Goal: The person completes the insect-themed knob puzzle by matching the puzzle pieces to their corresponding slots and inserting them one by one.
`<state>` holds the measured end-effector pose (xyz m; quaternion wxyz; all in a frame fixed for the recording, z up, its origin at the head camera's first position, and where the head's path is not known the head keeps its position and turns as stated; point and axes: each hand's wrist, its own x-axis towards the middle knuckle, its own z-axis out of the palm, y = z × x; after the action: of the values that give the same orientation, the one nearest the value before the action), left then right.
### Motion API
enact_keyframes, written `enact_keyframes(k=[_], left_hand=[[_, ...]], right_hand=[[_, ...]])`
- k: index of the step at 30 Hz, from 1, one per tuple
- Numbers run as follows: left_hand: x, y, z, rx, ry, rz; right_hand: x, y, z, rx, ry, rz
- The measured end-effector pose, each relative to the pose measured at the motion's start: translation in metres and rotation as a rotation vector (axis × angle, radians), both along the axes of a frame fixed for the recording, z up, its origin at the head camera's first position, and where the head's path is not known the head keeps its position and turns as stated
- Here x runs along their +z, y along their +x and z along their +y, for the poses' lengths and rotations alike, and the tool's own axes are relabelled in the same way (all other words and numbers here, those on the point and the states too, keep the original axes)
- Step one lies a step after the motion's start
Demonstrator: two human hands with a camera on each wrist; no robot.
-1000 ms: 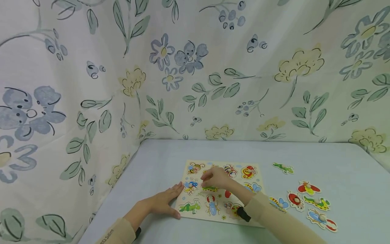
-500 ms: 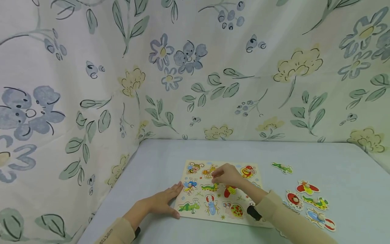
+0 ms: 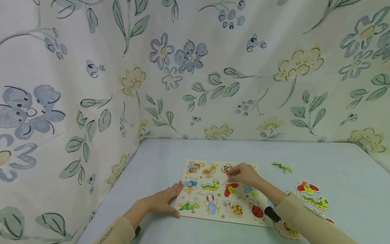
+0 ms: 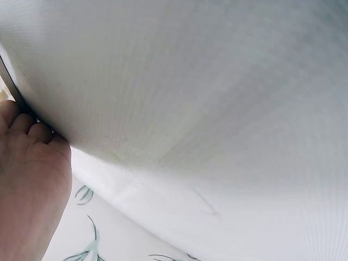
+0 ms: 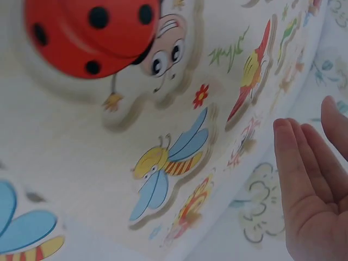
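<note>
The puzzle board [image 3: 223,217], printed with insects, lies flat on the table. Fingers spread, my left hand [image 3: 166,200] rests against its left edge; its palm [image 4: 32,185] shows in the left wrist view. My right hand [image 3: 245,175] is over the upper right part of the board, fingertips near the spider [image 3: 226,168] and above the red moth picture [image 3: 230,189]. In the right wrist view the right hand [image 5: 315,196] has nearly straight fingers, thumb apart, holding nothing. The ladybug picture [image 3: 257,211] and the blue-winged bee picture [image 5: 163,168] lie in outlined recesses.
Loose pieces lie right of the board: a green grasshopper [image 3: 282,167], a red-winged insect [image 3: 308,187], a caterpillar [image 3: 316,202] and a snail [image 3: 287,231]. My right sleeve [image 3: 307,217] partly covers others. A floral curtain [image 3: 195,101] hangs behind the table [image 3: 164,152].
My right hand has moved rightward across the board, from over the second column to beside the spider, uncovering the orange insect and caterpillar. My left hand stays at the board's edge.
</note>
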<state>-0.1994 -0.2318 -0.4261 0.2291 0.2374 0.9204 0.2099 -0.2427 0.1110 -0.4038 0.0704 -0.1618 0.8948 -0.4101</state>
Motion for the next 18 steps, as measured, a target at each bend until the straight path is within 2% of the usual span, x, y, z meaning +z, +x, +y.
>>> enact_keyframes(k=[9, 18], left_hand=[[0.0, 0.0, 0.0, 0.0, -0.008, 0.005], [0.0, 0.001, 0.0, 0.014, -0.01, -0.008]], right_hand=[[0.002, 0.002, 0.016, -0.068, 0.044, -0.011], [0.005, 0.004, 0.033, -0.059, 0.056, 0.012]])
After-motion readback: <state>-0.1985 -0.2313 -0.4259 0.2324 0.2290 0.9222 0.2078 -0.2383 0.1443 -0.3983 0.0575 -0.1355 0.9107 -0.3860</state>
